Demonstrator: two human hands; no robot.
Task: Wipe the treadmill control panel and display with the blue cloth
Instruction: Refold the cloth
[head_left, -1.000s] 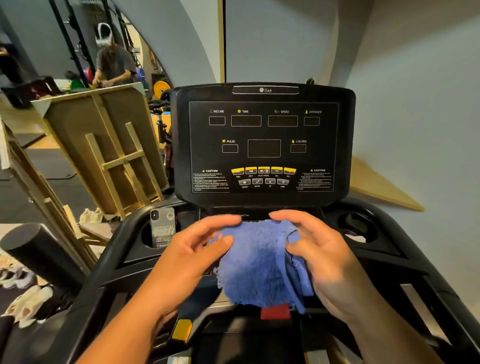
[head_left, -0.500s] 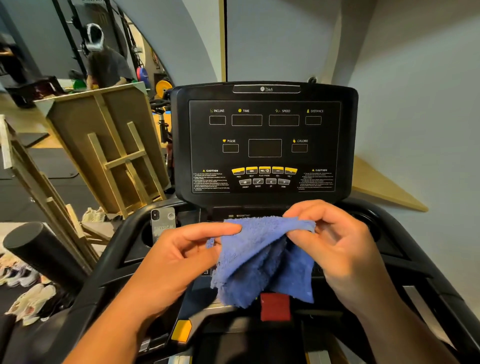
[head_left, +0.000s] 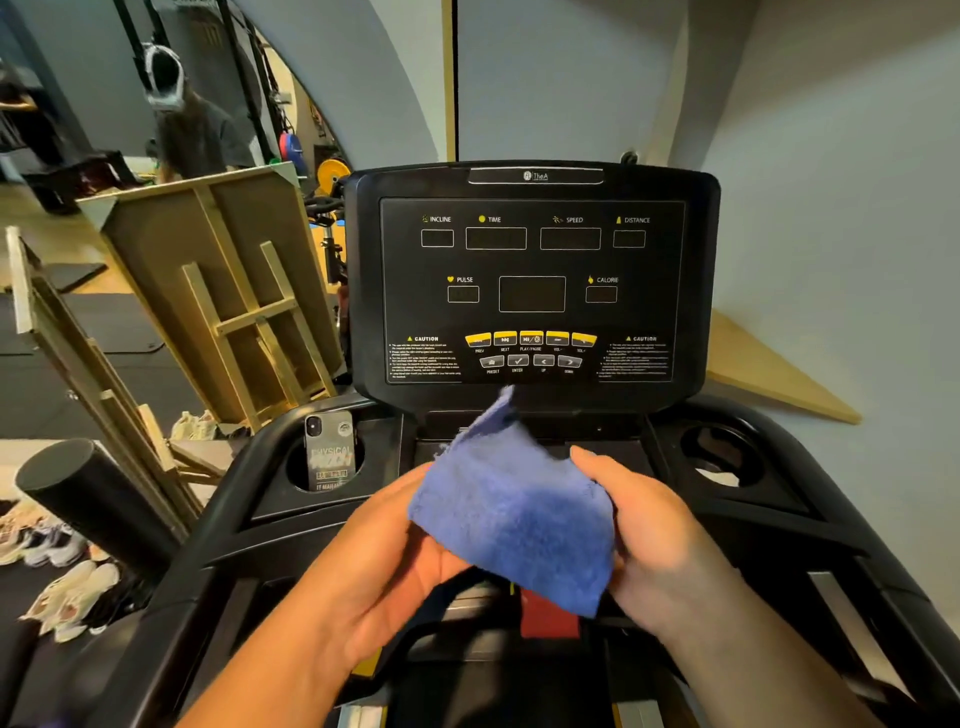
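Note:
The black treadmill control panel (head_left: 532, 291) stands upright ahead of me, with dark display windows and a row of yellow buttons (head_left: 530, 340) low on its face. A fluffy blue cloth (head_left: 514, 514) hangs spread between my hands, below the panel and apart from it, one corner sticking up toward the panel's lower edge. My left hand (head_left: 395, 561) holds the cloth's left side from underneath. My right hand (head_left: 649, 535) grips its right edge with the thumb on top. A red tab (head_left: 548, 621) on the console shows just under the cloth.
A phone (head_left: 330, 452) stands in the left cup holder; the right cup holder (head_left: 722, 457) is open. Wooden frames (head_left: 234, 301) lean at the left beside a black foam roller (head_left: 88, 499). Shoes (head_left: 67, 597) lie on the floor. A person (head_left: 192, 130) stands far back left.
The cloth was bunched between my hands; now it is spread flatter and wider. My right hand has dropped lower, and my left hand has slid under the cloth.

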